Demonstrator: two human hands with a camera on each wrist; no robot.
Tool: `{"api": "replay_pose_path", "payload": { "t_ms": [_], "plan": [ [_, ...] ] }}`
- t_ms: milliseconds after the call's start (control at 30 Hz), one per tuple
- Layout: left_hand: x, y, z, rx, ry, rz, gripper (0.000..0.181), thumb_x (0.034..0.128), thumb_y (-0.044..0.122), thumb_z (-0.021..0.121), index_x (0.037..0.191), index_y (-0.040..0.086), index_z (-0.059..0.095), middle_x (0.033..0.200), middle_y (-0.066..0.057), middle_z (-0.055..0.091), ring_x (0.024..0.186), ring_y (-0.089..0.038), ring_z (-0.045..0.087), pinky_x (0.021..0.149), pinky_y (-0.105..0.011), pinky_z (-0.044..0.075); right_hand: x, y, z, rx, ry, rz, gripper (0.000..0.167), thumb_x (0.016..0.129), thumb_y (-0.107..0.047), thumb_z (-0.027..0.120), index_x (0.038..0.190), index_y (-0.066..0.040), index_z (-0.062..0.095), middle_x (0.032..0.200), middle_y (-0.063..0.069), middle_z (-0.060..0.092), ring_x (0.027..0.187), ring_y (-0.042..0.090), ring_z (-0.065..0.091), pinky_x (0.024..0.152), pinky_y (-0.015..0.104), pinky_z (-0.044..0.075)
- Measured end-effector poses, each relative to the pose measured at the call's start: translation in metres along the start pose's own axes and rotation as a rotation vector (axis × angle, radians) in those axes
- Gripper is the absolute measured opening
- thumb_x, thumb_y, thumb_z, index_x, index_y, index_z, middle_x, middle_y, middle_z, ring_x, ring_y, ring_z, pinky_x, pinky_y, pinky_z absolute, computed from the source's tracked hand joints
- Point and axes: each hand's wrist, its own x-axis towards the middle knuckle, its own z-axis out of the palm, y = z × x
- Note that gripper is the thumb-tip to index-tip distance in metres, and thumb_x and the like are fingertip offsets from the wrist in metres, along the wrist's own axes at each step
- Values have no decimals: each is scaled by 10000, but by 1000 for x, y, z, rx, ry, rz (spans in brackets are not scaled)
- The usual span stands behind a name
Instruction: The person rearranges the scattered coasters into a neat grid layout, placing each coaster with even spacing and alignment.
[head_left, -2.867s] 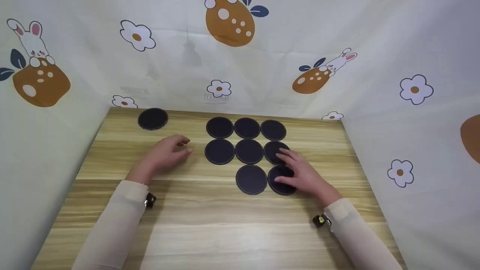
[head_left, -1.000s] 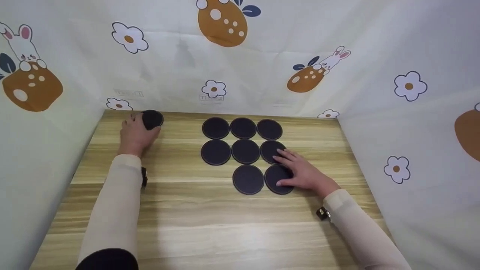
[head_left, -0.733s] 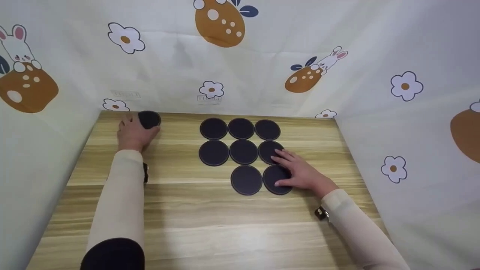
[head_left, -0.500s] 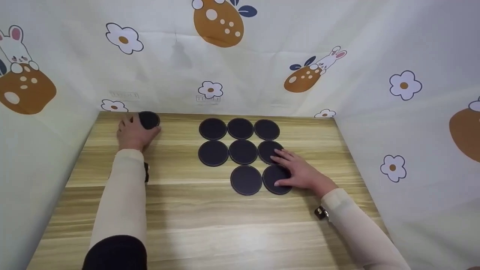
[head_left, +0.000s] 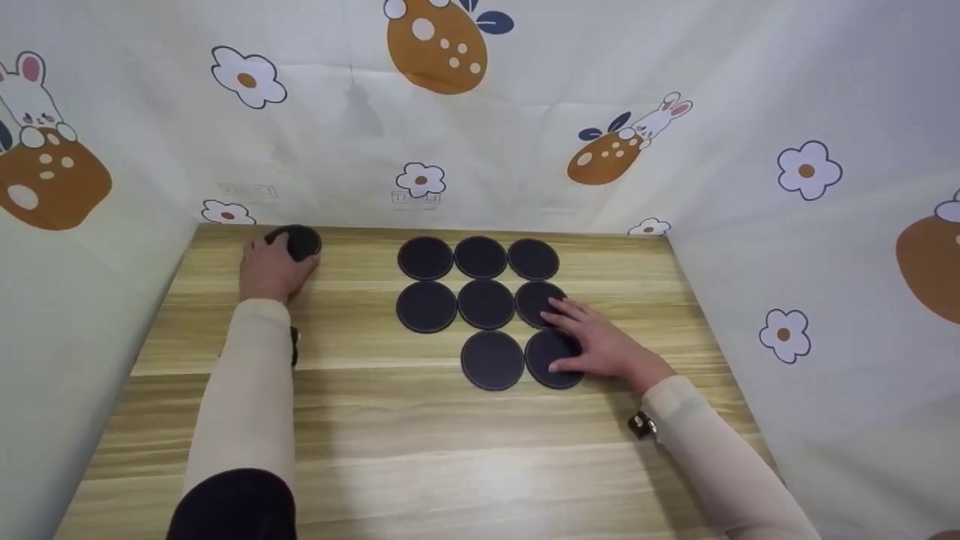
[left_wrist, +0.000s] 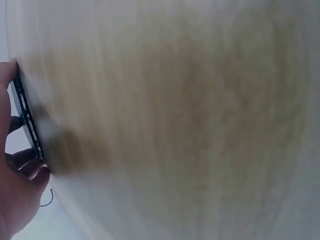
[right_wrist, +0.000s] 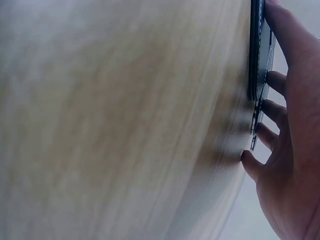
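Observation:
At the back left of the table, my left hand [head_left: 274, 270] grips a round black coaster [head_left: 304, 241], thumb on its right edge and fingers over its left side. In the left wrist view the coaster [left_wrist: 27, 120] appears edge-on between thumb and fingers; whether it touches the table is unclear. Several matching coasters [head_left: 487, 304] lie flat, edges close together, in two rows of three with two in the nearest row. My right hand [head_left: 596, 345] rests spread fingers on the right-hand coasters of the middle and nearest rows, partly hiding them.
The light wood table [head_left: 420, 457] meets pale patterned cloth walls [head_left: 517, 165] at its back and sides. A gap lies at the left of the nearest coaster row. A black rounded shape [head_left: 232, 506] of unclear kind covers the lower left sleeve.
My left hand has moved from mid-left to the back-left coaster and taken hold of it, its fingers now curling further over it. The right hand stays on the same coasters.

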Motion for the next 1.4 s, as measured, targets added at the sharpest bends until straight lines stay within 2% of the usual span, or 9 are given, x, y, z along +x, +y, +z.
{"api": "replay_pose_path", "payload": {
  "t_ms": [133,233,333,533,733,900,1133,1400],
  "plan": [
    [-1,2,-2,7,6,19,906,1033,502,650,1614,-146,398,1622,-523,269,1575,-674,136,1320,-689,123,0,3,3,3,7,-2,981,897,-633,855,1682,-166,496,1795,130,326,1636,493,265,1265,744,254],
    [-3,3,-3,-3,11,20,915,997,506,689,1601,-132,432,1613,-525,282,1567,-691,133,1310,-707,145,0,4,5,4,3,6,987,893,-636,856,1685,-174,491,1801,117,317,1641,487,255,1269,744,246],
    [-5,2,-4,-29,6,16,929,963,510,719,1607,-102,446,1618,-522,268,1554,-706,138,1281,-734,208,0,4,4,0,-8,15,998,893,-650,849,1694,-185,478,1809,101,302,1648,478,245,1280,731,233],
    [-13,3,-6,-94,8,19,929,951,523,753,1622,-52,467,1571,-483,350,1457,-653,298,1197,-739,350,2,2,4,-6,-19,15,1007,896,-661,841,1704,-193,461,1814,96,290,1652,477,233,1294,712,217],
    [-20,12,-5,-146,27,82,890,947,471,773,1619,-36,484,1538,-454,391,1427,-589,351,1179,-715,382,1,2,3,-5,-14,12,1007,894,-664,844,1700,-192,469,1810,102,298,1651,478,235,1297,707,216],
    [-24,16,-2,-165,-4,117,904,939,468,809,1642,4,480,1601,-440,337,1466,-572,335,1200,-724,364,0,2,3,2,-12,25,1003,891,-682,839,1696,-205,477,1811,86,301,1652,470,239,1294,708,228],
    [-35,18,4,-157,-48,205,862,922,451,838,1610,32,531,1618,-406,358,1468,-580,344,1201,-724,353,1,4,3,13,1,4,997,894,-653,852,1690,-180,484,1801,116,317,1652,453,250,1296,685,243],
    [-53,33,7,-141,-57,295,846,914,406,850,1595,13,538,1573,-361,400,1448,-542,382,1206,-693,376,0,5,4,-1,11,0,1008,887,-669,850,1688,-176,488,1798,120,322,1645,466,260,1295,694,239]
  ]
}}
